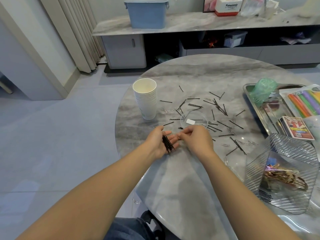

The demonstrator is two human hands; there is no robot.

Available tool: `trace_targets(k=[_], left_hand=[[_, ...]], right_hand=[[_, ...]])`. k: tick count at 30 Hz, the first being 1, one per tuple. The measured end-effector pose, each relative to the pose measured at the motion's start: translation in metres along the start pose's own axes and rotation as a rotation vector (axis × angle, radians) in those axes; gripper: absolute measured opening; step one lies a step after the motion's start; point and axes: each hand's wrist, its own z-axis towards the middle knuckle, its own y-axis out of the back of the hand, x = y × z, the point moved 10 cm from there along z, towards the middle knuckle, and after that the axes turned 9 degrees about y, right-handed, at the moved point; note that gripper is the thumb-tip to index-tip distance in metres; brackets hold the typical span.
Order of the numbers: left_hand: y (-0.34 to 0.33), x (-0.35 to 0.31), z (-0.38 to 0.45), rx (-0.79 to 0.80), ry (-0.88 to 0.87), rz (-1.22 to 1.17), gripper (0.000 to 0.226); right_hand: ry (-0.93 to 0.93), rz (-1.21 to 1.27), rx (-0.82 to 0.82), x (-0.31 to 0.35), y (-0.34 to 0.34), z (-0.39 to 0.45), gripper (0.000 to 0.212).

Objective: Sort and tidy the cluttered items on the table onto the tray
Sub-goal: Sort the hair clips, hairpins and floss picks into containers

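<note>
Left hand [161, 142] cups a bundle of hairpins [168, 144]; right hand [194, 138] pinches one (barely visible). Loose pins [218, 104] surround a clear lid [194, 119], paper cups [145, 97] beside; tray [270, 116] sits right.

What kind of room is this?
Probably a home living room: a round grey marble table, a long low marble-topped cabinet against the wall, and beige pleated curtains.
</note>
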Motion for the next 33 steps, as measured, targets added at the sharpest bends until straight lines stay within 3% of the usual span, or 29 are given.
trace_targets(k=[3,11,14,18,24,30,33], left_hand=[[0.004,-0.004,0.002,-0.021,-0.023,0.015,0.032],[-0.001,0.001,0.005,-0.007,-0.010,0.032,0.033],[-0.001,0.000,0.004,-0.001,-0.016,0.035,0.033],[-0.001,0.000,0.003,0.000,-0.022,0.040,0.034],[-0.008,0.004,0.000,0.022,-0.010,0.065,0.032],[-0.014,0.013,0.000,0.055,0.029,0.101,0.032],[-0.021,0.018,-0.002,0.097,0.054,0.076,0.032]], right_hand=[[0.065,-0.194,0.026,-0.005,-0.006,0.008,0.012],[0.146,-0.239,0.028,-0.012,-0.015,0.001,0.002],[0.170,-0.392,0.065,-0.013,-0.022,-0.008,0.019],[0.188,-0.508,0.081,-0.021,-0.024,-0.023,0.021],[0.130,-0.292,0.015,-0.035,-0.009,-0.032,0.015],[0.063,0.164,-0.138,-0.033,0.016,-0.030,0.007],[0.074,0.336,-0.076,-0.016,0.013,-0.030,0.009]])
